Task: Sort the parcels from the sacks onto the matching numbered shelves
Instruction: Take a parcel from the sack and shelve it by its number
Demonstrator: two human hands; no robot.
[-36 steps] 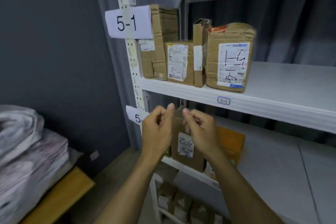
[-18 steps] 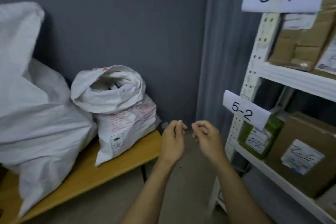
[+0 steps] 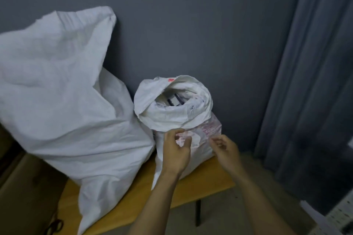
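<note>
White woven sack [image 3: 164, 118], rim rolled down for access, sits before the loosely curled, empty left hand [image 3: 176, 150] and right hand [image 3: 226, 149]

The large sack [image 3: 63, 86] runs off the left edge. The small sack [image 3: 172, 118] hides its contents behind a rolled mouth, apart from one dark-edged item [image 3: 174, 101]. Its red print [image 3: 209, 129] is too blurred to read. Blur leaves unclear whether the left hand [image 3: 176, 151] or right hand [image 3: 224, 148] grips the cloth.

Parcel sorting storeroom, white woven sacks [image 3: 72, 89] on a wooden bench [image 3: 200, 185], grey wall [image 3: 191, 25], perforated shelf upright [image 3: 342, 213]
</note>
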